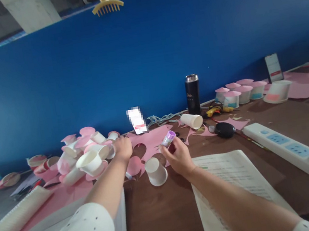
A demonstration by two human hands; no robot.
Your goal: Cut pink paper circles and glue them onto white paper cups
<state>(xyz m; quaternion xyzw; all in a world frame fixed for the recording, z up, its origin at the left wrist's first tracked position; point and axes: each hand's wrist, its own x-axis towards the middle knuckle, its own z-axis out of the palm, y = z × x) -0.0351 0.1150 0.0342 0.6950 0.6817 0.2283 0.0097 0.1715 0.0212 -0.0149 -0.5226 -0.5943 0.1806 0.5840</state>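
Observation:
My right hand (180,157) is closed around a small clear tube with a purple end, which looks like a glue stick (168,139). Just left of it, an upside-down white paper cup (155,172) stands on the brown table. My left hand (124,149) reaches to the right edge of a pile of white paper cups (89,160) with pink paper discs. Its fingers look curled beside a cup, but what they hold, if anything, is hidden. A pink disc (134,166) lies on the table between the hands.
Cut pink paper (154,138) lies behind the hands, near a propped phone (138,122). A black bottle (193,94), a lying cup stack (191,121) and a black round object (225,129) stand beyond. At right are a power strip (279,148) and pink-topped cups (232,99); printed paper (224,167) lies nearer.

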